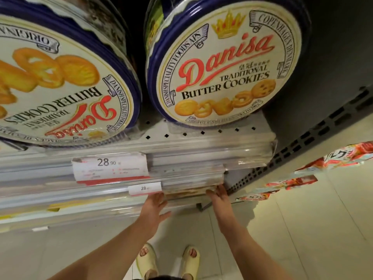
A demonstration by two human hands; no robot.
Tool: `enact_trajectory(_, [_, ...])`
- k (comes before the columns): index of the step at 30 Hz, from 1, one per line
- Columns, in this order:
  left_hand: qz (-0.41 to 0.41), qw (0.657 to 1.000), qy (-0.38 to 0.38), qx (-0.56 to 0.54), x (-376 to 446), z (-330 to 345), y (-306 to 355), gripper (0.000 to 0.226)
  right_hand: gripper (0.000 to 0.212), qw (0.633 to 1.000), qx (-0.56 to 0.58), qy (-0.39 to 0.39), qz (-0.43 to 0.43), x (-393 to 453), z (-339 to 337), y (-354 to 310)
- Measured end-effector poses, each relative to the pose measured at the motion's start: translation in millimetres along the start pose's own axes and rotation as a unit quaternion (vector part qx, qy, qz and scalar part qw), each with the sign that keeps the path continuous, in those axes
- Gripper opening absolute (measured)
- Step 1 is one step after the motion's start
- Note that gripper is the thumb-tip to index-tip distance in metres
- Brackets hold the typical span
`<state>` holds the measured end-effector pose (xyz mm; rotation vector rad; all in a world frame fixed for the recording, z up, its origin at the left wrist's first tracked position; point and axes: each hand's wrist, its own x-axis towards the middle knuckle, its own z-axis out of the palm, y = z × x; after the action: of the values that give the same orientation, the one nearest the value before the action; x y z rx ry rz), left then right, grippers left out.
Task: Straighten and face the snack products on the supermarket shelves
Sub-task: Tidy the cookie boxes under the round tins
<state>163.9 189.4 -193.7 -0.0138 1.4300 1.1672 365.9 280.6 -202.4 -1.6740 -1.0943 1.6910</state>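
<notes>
- Both hands reach down to a low shelf; the left hand (154, 207) has its fingers (161, 200) spread open, tips at the near side of a pack (186, 191).
- The right hand (219, 196) lies flat-fingered against the pack's far side; the grip itself is blurred, so I cannot tell if it closes.
- Just above the fingers sits a small price tag (145, 188), and higher up a larger "28.90" tag (110, 166).
- Well above the fingers stand two Danisa tins: the left tin (60, 77) upside down, the right tin (224, 65) reading upright.
</notes>
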Motion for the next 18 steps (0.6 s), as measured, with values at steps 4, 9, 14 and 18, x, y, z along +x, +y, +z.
enact_trajectory(4, [-0.005, 1.0, 0.009, -0.027, 2.1, 0.6, -4.7, 0.047, 0.043, 1.0, -0.002, -0.002, 0.002, 3.5, -0.7, 3.8])
enact_trajectory(9, [-0.009, 0.998, 0.025, -0.062, 6.1, 7.5, -7.0, 0.025, 0.048, 1.0, -0.002, 0.002, -0.016, 0.3, 1.2, 9.5])
enact_trajectory(14, [0.003, 0.999, 0.004, -0.042, 6.3, 7.1, -14.5, 0.033, 0.047, 0.999, 0.037, 0.004, 0.002, 5.2, 6.2, 12.5])
enact_trajectory(18, [0.016, 1.0, 0.005, 0.013, 7.6, 7.2, -20.0, 0.042, 0.052, 0.998, 0.04, 0.01, 0.042, 24.9, 11.6, 10.8])
